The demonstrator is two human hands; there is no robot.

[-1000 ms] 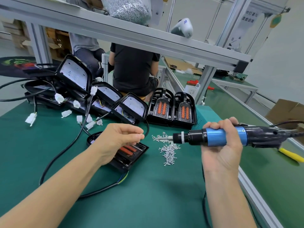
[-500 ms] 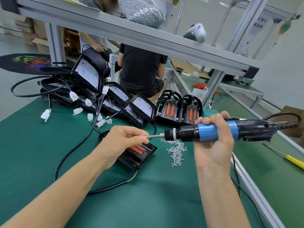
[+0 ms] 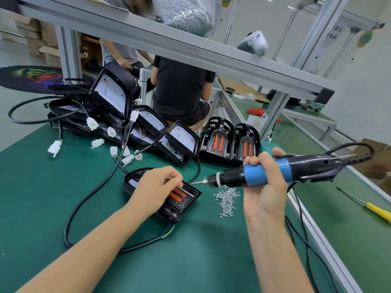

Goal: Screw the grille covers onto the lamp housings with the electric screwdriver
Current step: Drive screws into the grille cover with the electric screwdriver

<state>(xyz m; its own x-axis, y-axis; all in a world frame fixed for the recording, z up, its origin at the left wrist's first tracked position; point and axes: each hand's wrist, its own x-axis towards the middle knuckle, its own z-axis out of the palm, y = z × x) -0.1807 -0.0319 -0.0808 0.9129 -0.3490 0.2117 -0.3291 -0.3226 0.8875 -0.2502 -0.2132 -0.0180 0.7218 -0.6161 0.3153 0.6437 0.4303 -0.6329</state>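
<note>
Bench mat: plain dark green. Electric screwdriver: blue grip, black nose and black rear body, black cord. Lamp housing on the mat: black, with orange-red bars on a ribbed face. Two grille covers at the back: black frames around orange bars. Screws: silver, in a loose pile. Connectors: white. Hand screwdriver at right: yellow handle. Cable: black, with yellow and blue cores at its end.

A yellow-handled screwdriver lies on the neighbouring green bench; cardboard box beyond
</note>
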